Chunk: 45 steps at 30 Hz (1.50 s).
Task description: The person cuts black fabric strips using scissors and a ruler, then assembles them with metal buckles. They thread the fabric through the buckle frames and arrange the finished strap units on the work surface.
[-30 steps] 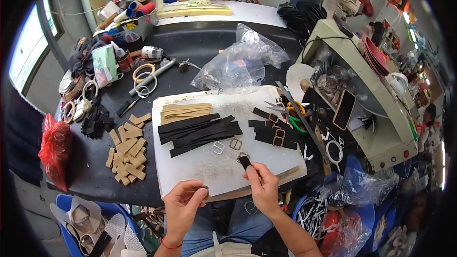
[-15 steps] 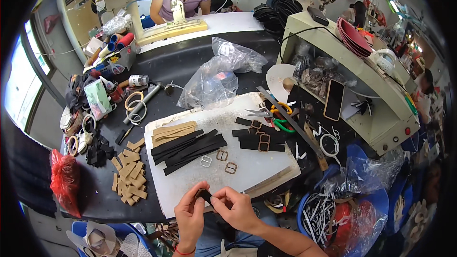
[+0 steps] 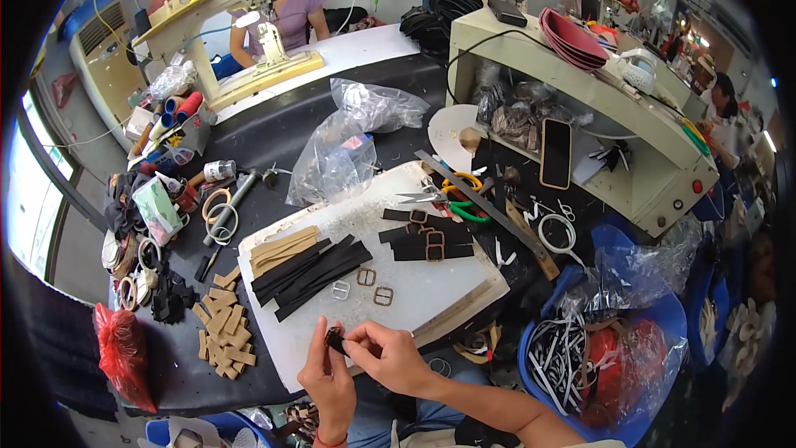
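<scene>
Both my hands pinch one small black strap piece (image 3: 335, 338) at the near edge of a white work board (image 3: 464, 282). My left hand (image 3: 325, 377) holds it from below and my right hand (image 3: 386, 355) grips it from the right. Just beyond my hands, three metal buckles (image 3: 366, 278) lie loose on the board. A fan of long black straps (image 3: 311, 272) and tan strips (image 3: 283, 247) lies to the upper left. More black straps with buckles on them (image 3: 427, 241) lie toward the right.
Scissors (image 3: 444, 197) rest at the board's far edge beside clear plastic bags (image 3: 336, 158). Tan cut pieces (image 3: 222, 328) are piled left of the board; tape rolls (image 3: 217, 206) and tools lie farther left. A machine housing with a phone (image 3: 555, 153) stands right. A person sits at a sewing machine (image 3: 249, 50) beyond.
The view has tilted up. My right hand drew back from the board to the near edge, and both hands came together on the small black piece.
</scene>
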Each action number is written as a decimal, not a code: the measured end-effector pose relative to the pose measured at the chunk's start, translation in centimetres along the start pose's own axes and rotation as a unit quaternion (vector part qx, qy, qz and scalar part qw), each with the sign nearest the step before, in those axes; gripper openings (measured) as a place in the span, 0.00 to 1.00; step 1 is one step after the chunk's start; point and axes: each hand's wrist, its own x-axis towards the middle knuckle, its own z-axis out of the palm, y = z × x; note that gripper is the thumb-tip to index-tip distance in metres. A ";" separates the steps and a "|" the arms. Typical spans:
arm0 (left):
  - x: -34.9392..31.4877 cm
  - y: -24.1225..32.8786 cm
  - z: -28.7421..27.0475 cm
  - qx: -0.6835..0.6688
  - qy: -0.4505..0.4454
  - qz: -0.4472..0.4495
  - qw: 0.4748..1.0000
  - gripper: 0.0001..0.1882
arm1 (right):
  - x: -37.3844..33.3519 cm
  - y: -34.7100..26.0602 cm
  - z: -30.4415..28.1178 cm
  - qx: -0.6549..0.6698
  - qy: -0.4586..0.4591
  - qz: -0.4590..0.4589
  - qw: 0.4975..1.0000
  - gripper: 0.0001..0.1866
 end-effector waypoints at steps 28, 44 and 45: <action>0.9 1.2 -3.8 -0.140 -0.240 -0.196 0.940 0.15 | 1.7 -2.7 -4.5 -0.300 -0.241 -0.220 0.896 0.10; 0.1 0.7 -3.1 -0.174 -0.089 -0.201 0.960 0.18 | 4.0 -5.3 -3.4 -0.367 0.083 -0.334 0.864 0.30; 0.6 1.2 -2.7 -0.141 -0.105 -0.210 0.962 0.19 | 3.8 -4.4 -4.1 -0.316 0.134 -0.263 0.902 0.35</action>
